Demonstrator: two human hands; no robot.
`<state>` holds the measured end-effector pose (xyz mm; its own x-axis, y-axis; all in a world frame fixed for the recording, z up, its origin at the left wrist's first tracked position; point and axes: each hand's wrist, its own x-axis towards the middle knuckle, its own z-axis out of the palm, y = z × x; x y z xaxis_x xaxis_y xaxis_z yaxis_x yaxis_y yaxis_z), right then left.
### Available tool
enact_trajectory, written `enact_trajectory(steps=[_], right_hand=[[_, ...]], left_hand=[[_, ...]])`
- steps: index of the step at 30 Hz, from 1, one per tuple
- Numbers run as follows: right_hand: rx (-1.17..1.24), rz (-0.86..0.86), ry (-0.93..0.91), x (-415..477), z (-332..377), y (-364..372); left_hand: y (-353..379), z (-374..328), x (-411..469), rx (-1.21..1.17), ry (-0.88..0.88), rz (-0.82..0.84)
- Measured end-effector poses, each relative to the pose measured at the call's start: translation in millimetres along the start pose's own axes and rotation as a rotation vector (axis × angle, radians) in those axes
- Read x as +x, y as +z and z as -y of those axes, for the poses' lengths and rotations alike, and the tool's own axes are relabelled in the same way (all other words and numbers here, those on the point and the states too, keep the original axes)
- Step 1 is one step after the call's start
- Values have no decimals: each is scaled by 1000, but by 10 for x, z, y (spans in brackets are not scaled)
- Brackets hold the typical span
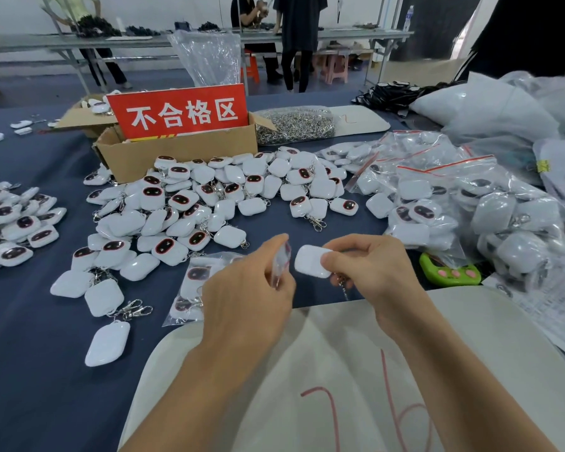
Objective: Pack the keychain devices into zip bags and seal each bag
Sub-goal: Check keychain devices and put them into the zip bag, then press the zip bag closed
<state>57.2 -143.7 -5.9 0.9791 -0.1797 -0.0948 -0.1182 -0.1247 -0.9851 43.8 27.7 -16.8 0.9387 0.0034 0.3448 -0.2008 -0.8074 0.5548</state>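
Loose device pile (209, 197) mid-worktop (30, 321), cardboard box (177, 151) behind it, filled bags (437, 197) right, board (470, 321) nearest, clip heap (296, 125) right of box.

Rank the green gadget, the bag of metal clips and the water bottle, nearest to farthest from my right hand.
1. Green gadget, just right of the right hand.
2. Bag of metal clips, farther across the table.
3. Water bottle, on the far table.

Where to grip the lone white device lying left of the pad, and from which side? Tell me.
Grip the white device across its two long edges, coming down from above. It lies flat on the blue cloth with bare cloth along both edges, and its clasp end points away.
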Motion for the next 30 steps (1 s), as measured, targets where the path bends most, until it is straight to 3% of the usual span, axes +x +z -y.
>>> enact_trajectory(steps=[3, 7, 12, 13, 16, 17, 20, 25, 30], right_hand=[[12, 136, -2, -80, 16, 144], [-7, 173, -53, -151, -24, 390], [187, 422, -6, -167, 33, 320], [94, 364, -62, -155, 24, 277], [-277, -107, -360, -138, -16, 211], [-333, -186, -442, -157, -22, 225], [-344, -220, -528, -161, -63, 251], [-124, -26, -394, -97, -25, 220], [24, -190, -353, -66, -2, 180]], left_hand=[[-15, 4, -17, -122, 147, -42], [-4, -53, -58, -46, 431, -164], [-13, -2, -52, -103, 477, -282], [-23, 8, -38, -95, 459, -338], [-9, 28, -13, 23, 490, -431], [6, 37, -12, 50, 512, -438], [24, 57, -26, 20, 543, -437], [-55, 50, -32, -141, 504, -382], [-155, 14, -30, -359, 270, -168]])
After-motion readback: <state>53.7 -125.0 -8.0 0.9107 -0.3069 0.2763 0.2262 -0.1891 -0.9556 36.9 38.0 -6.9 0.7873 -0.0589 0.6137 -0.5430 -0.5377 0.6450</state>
